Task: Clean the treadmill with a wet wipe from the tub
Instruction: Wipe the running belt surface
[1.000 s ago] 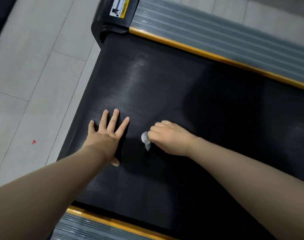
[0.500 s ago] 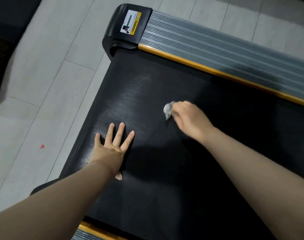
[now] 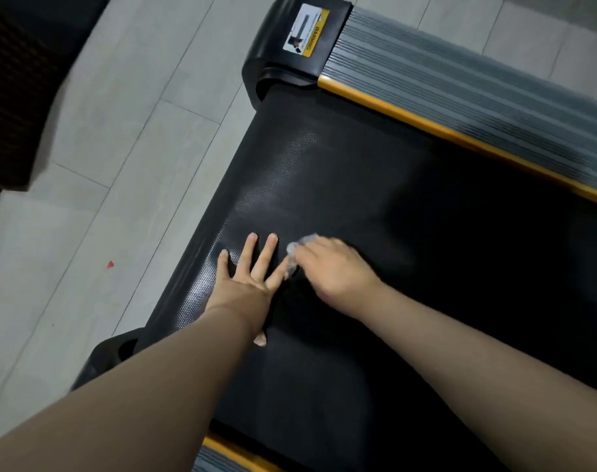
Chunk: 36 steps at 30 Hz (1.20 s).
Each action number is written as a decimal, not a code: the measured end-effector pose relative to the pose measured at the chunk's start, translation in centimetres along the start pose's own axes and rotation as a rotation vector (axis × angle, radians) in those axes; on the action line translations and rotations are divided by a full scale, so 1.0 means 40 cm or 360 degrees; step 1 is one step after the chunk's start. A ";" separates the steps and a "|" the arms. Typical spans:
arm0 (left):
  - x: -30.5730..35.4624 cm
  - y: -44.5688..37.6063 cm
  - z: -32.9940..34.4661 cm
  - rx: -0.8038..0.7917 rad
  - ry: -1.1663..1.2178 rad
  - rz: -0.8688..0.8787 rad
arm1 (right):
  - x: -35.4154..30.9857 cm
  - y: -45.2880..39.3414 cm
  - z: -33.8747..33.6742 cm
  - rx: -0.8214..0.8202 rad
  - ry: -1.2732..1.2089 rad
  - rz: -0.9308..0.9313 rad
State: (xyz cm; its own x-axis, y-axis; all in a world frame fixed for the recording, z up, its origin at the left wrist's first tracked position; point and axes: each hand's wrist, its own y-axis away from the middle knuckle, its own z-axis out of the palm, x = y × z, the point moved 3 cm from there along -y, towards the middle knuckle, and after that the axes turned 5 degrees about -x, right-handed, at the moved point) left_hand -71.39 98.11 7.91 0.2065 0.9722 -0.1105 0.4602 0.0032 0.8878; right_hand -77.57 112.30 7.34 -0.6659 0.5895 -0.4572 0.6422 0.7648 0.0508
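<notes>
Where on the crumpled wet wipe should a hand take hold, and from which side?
Judging by its pose, take the wet wipe by the bunched end that sticks out past the right hand, coming from above. It lies low on the treadmill belt, beside the left hand, so a side approach looks crowded.

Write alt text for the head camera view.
A person's right hand rubs a crumpled wet wipe on a black treadmill belt, while the left hand presses flat beside it. Grey floor tiles lie alongside.
</notes>
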 end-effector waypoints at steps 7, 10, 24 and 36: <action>-0.005 0.007 0.006 0.0121 0.0012 0.0027 | 0.291 -0.068 -0.165 0.0423 0.0120 0.0756; -0.011 0.016 0.010 0.0208 0.0056 0.0082 | 0.221 -0.065 -0.118 0.0397 0.0053 0.1023; -0.281 0.180 0.353 0.0763 0.0784 0.0216 | -0.060 0.095 0.006 0.0408 -0.0106 0.0956; -0.297 0.268 0.498 0.0760 0.1195 -0.0235 | -0.251 0.076 0.092 0.0157 0.0104 0.0168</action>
State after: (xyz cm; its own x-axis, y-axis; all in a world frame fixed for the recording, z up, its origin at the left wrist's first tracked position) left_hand -51.70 81.92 9.84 -0.4242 0.8672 0.2610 0.7815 0.2050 0.5892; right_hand -67.53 107.75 8.82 -0.6142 0.6833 -0.3947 0.7418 0.6706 0.0068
